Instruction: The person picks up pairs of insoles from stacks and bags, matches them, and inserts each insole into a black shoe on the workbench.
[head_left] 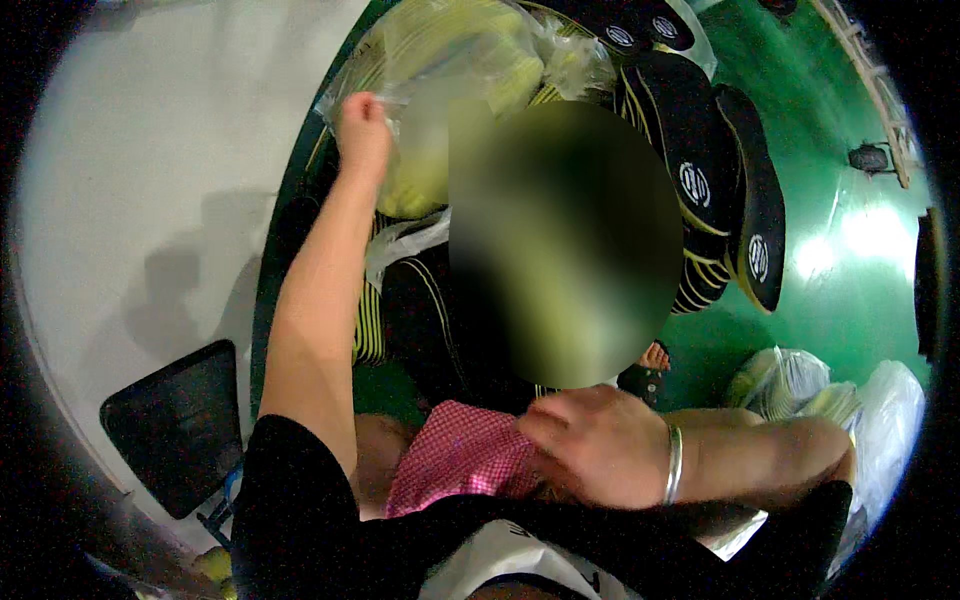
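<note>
My left hand (364,138) reaches far forward, its fingers closed on the edge of a clear plastic bag (440,50). Yellow-green striped pieces show through the film. Near my lap, my right hand (596,440) is bent inward over a pink checked cloth (465,455); its fingers are smeared, and I cannot tell if they hold anything. Stacked black sole-shaped pieces (672,135) with yellow edging and white marks lie beyond it to the right. A large blurred patch hides the middle, including whatever lies between my hands.
At the left stands a black stool seat (175,425) on the pale floor (150,150). More clear bags (785,380) with striped pieces rest on the green floor (810,190) at the right. A caster wheel (872,158) sits by the far right edge.
</note>
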